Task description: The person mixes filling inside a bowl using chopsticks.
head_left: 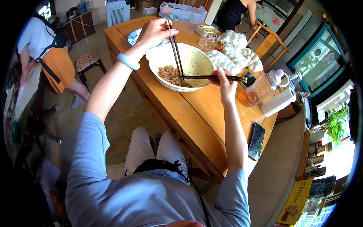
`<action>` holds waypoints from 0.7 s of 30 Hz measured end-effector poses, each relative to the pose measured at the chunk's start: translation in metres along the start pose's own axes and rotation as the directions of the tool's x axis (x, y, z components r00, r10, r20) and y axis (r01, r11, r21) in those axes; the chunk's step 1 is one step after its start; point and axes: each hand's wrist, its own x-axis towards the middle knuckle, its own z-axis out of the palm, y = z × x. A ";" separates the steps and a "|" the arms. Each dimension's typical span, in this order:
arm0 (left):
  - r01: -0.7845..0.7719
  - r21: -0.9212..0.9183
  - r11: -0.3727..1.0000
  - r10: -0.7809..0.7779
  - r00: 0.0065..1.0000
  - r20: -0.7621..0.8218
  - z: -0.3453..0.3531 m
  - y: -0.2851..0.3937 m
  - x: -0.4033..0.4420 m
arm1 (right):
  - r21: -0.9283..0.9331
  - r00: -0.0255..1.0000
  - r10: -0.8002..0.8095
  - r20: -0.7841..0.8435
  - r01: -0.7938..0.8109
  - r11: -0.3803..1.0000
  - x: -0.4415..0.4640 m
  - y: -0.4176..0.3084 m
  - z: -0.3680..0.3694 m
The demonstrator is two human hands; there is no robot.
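A large white bowl [200, 60] stands on the wooden table, with brown minced filling [170, 75] heaped at its near left side. My left hand [153, 33], above the bowl's far left rim, is closed on a pair of dark chopsticks [176, 51] with gold ends; they slant down into the bowl. From the right, my right hand [224, 82] grips a second pair of dark chopsticks [202, 77], held nearly level across the rim. The tips of both pairs meet at the filling. Behind my left hand a blue-and-white plate [133, 36] is partly hidden.
Bags of white round items [234, 47] and a glass mug [209, 39] stand beyond the bowl. Right of it are a plastic jug [261, 89], a white paper roll [278, 102] and a phone [256, 140]. Another person [56, 56] stands left; one more [232, 14] is at the back.
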 end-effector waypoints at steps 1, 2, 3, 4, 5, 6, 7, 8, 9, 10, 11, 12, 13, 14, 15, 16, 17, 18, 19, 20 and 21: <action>-0.006 -0.005 1.000 0.006 1.000 -0.003 0.000 0.001 -0.001 | 0.004 0.999 -0.017 -0.028 0.017 1.000 -0.001 -0.009 0.001; -0.008 -0.009 1.000 0.008 1.000 -0.006 0.000 0.001 0.000 | 0.030 0.999 -0.037 -0.040 0.038 0.999 -0.001 -0.015 0.003; -0.009 -0.014 1.000 0.009 1.000 -0.009 0.000 0.001 0.000 | 0.055 0.997 -0.056 -0.053 0.059 0.997 0.000 -0.021 0.005; -0.010 -0.020 1.000 0.010 1.000 -0.008 0.002 0.001 0.000 | 0.094 0.996 -0.077 -0.043 0.081 0.992 -0.001 -0.027 0.009; -0.010 -0.033 0.999 0.009 1.000 -0.013 0.004 0.001 -0.001 | 0.084 0.996 -0.090 -0.019 0.092 0.992 0.000 -0.027 0.013; -0.011 -0.045 0.999 0.010 1.000 -0.019 0.004 0.001 -0.001 | 0.074 0.994 -0.105 0.005 0.104 0.992 0.001 -0.027 0.017; -0.013 -0.057 0.998 0.012 1.000 -0.025 0.004 0.001 -0.001 | 0.065 0.992 -0.120 0.030 0.118 0.991 0.002 -0.027 0.018; 0.009 -0.003 1.000 -0.009 0.998 -0.065 0.004 0.001 -0.001 | -0.016 0.993 -0.097 0.062 0.098 0.995 0.000 -0.030 0.018; 0.000 0.000 1.000 0.000 0.996 -0.094 0.001 0.002 -0.002 | -0.006 0.996 -0.085 0.026 0.085 0.996 -0.001 -0.028 0.015; -0.009 0.003 1.000 0.010 0.992 -0.125 -0.003 0.008 -0.006 | 0.005 0.997 -0.074 -0.008 0.074 0.997 0.000 -0.024 0.011; -0.017 0.005 1.000 0.018 0.987 -0.159 -0.007 0.010 -0.009 | 0.015 0.997 -0.061 -0.039 0.061 0.998 0.001 -0.020 0.007; -0.066 -0.058 0.996 0.054 0.980 -0.192 -0.012 0.002 -0.009 | 0.056 0.996 -0.038 -0.083 0.043 0.997 0.002 -0.016 0.003; -0.044 -0.080 0.996 0.025 0.974 -0.224 -0.015 0.009 -0.016 | 0.085 0.993 -0.034 -0.114 0.044 0.995 0.000 -0.015 0.001; -0.058 -0.121 0.991 0.026 0.967 -0.254 -0.018 0.008 -0.022 | 0.076 0.992 -0.018 -0.122 0.027 0.997 0.000 -0.014 0.000; -0.075 -0.161 0.984 0.027 0.959 -0.281 -0.020 0.007 -0.028 | 0.068 0.991 -0.002 -0.134 0.012 0.998 -0.001 -0.012 0.000; -0.089 -0.202 0.975 0.026 0.955 -0.296 -0.020 0.007 -0.035 | 0.077 0.992 0.024 -0.124 -0.015 0.997 -0.001 -0.009 -0.001; -0.104 -0.243 0.965 0.024 0.950 -0.311 -0.019 0.006 -0.043 | 0.084 0.992 0.050 -0.113 -0.041 0.996 -0.001 -0.003 -0.001; -0.119 -0.282 0.952 0.021 0.944 -0.328 -0.016 0.005 -0.052 | 0.092 0.992 0.076 -0.101 -0.066 0.994 -0.001 0.001 -0.001; -0.143 -0.300 0.943 0.031 0.936 -0.349 -0.011 0.008 -0.062 | 0.110 0.988 0.121 -0.094 -0.111 0.988 -0.001 0.004 0.000; -0.168 -0.315 0.934 0.041 0.927 -0.373 -0.005 0.011 -0.073 | 0.128 0.982 0.166 -0.085 -0.154 0.980 -0.002 0.007 0.001; -0.194 -0.329 0.924 0.050 0.916 -0.398 0.000 0.013 -0.083 | 0.145 0.975 0.210 -0.073 -0.198 0.969 -0.003 0.009 0.003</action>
